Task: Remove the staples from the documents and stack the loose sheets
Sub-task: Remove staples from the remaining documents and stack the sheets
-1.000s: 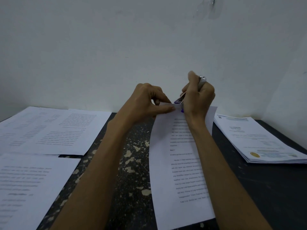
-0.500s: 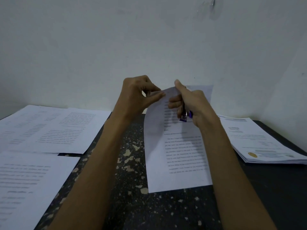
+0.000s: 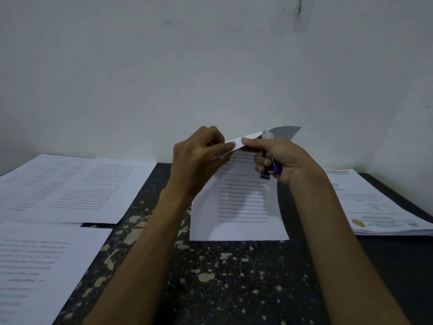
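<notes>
Since the earlier frame we are bringing our hands closer together and raising the document [image 3: 243, 207], so its lower edge is sitting farther from us on the table [image 3: 210, 277]. Its top edge is curling over toward us. Our left hand [image 3: 199, 158] is pinching that top edge between thumb and fingers. Our right hand [image 3: 283, 158] is laying its thumb on the same edge, just beside the left fingertips, while its other fingers are curling round a purple tool [image 3: 269, 171] and holding it against the page. We cannot tell whether a staple is in the paper. Loose sheets [image 3: 70, 188] are lying on the left of the table, and a stack [image 3: 379, 214] is lying on the right.
</notes>
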